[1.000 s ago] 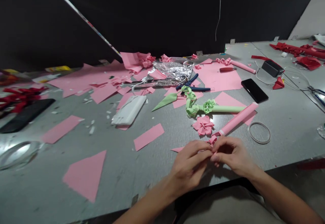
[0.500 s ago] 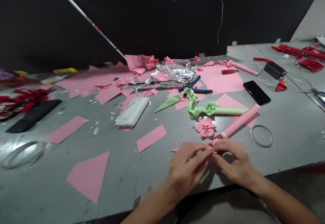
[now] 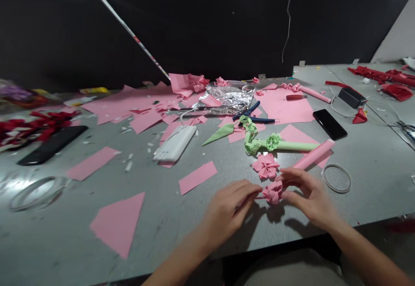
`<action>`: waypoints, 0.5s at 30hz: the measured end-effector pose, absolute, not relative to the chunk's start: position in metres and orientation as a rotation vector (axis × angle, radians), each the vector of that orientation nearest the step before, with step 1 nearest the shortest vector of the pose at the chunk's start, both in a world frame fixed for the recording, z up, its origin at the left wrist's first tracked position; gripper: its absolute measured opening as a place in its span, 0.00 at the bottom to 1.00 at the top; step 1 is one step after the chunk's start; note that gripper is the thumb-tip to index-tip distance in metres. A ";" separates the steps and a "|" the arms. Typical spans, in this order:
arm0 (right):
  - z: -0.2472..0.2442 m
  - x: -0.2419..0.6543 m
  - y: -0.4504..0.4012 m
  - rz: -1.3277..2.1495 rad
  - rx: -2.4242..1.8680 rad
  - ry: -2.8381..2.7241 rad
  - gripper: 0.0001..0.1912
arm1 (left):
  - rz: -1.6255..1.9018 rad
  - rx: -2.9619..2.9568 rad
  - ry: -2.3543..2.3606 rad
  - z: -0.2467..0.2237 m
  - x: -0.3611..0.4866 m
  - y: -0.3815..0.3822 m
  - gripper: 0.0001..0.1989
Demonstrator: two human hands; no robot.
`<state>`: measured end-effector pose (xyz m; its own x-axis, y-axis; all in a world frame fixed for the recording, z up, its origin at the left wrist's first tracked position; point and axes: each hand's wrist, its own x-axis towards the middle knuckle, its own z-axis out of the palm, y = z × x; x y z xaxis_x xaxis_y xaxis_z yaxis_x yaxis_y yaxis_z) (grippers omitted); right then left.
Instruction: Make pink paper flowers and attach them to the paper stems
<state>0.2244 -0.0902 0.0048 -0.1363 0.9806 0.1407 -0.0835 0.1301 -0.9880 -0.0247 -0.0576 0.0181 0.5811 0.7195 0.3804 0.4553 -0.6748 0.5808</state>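
Note:
A crumpled pink paper flower (image 3: 272,192) is held just above the grey table between my two hands. My left hand (image 3: 231,204) pinches the thin pink stem-like piece on the flower's left side. At the flower's right edge, my right hand (image 3: 306,195) has its thumb and forefinger apart; whether both tips touch the petals I cannot tell. Just behind lies a flat pink folded flower (image 3: 266,165). A pink paper tube (image 3: 314,155) slants away beyond my right hand, which hides its near end. Further back is a light green paper stem (image 3: 295,146) with a green flower (image 3: 272,141).
Pink paper pieces (image 3: 197,177) lie left of my hands. A white power bank (image 3: 175,143), blue-handled pliers (image 3: 256,119), crumpled foil (image 3: 230,98) and a black phone (image 3: 330,124) lie further back. A ring of tape (image 3: 336,178) sits at right. A dark wall (image 3: 207,26) rises behind.
My hands have drawn apart, and the right thumb and forefinger have spread from their pinch. The pink flower between them now shows more fully. The view has shifted slightly.

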 end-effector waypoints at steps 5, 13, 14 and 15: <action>0.011 0.243 -0.081 1.084 -1.169 -1.832 0.42 | 0.886 2.319 1.026 0.028 -0.035 -0.057 0.08; 0.006 0.246 -0.075 0.408 -1.222 -2.390 0.26 | 0.791 2.123 1.204 0.029 -0.042 -0.058 0.10; 0.005 0.247 -0.076 0.351 -1.251 -2.393 0.24 | 0.783 2.115 1.218 0.027 -0.043 -0.058 0.10; 0.004 0.248 -0.076 0.302 -1.274 -2.400 0.22 | 0.778 2.114 1.228 0.026 -0.044 -0.059 0.10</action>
